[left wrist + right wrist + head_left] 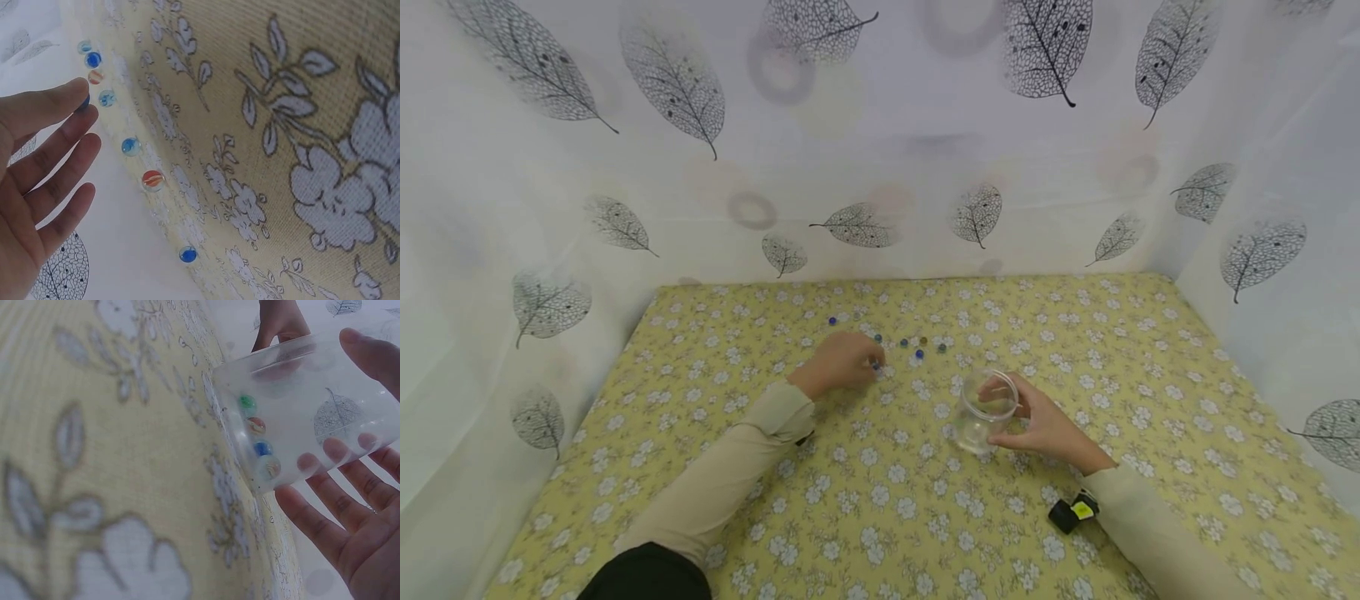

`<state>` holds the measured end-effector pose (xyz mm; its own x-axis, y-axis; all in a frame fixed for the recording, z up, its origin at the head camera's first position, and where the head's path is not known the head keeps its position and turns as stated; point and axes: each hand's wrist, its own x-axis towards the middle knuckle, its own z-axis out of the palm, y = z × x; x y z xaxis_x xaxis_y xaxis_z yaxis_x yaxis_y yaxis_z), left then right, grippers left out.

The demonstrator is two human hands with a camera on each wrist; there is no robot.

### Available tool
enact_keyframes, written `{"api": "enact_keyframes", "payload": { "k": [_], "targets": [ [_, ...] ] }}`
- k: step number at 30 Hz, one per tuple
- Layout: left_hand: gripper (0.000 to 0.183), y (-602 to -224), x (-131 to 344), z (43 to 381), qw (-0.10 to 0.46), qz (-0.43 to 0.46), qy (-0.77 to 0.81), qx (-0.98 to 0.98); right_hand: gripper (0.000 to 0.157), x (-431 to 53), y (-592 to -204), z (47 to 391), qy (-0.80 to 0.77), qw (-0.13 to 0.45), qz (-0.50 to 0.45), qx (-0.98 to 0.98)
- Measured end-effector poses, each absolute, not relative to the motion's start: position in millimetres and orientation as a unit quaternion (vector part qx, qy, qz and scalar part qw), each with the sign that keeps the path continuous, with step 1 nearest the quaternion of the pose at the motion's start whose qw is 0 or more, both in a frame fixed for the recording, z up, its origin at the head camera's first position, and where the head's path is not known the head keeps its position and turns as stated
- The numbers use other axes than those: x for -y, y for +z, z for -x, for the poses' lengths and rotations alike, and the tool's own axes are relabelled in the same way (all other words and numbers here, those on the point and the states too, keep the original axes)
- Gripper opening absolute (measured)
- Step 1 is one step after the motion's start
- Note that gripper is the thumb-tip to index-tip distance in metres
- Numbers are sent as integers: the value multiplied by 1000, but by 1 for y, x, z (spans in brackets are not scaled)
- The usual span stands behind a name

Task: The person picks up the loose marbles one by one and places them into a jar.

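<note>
My left hand [847,362] is low over the table; its thumb and index finger pinch a dark blue marble [83,103]. The other fingers spread loosely beside it. My right hand [1041,425] grips a clear jar [976,425] from its right side, thumb and fingers on opposite sides of the wall. The jar stands near upright with its mouth up. Through its wall, near the base, show a green marble [247,403], a reddish one and a blue marble [263,448], among several.
Loose marbles lie beyond my left hand, including a blue marble [832,321], an orange-striped marble [153,179] and another blue marble [919,354]. A yellow floral cloth [880,500] covers the table. White leaf-printed curtains [880,167] stand at the back and sides.
</note>
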<state>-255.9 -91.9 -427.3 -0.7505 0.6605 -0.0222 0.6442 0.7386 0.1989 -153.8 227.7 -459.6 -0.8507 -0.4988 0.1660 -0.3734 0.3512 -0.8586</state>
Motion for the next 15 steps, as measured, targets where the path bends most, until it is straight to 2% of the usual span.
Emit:
{"api": "enact_keyframes", "payload": {
  "k": [15],
  "targets": [
    [16,-416,99,242,-9,-334,155,-930,64,-227,-460,155,-509,66,268,-815]
  ]
}}
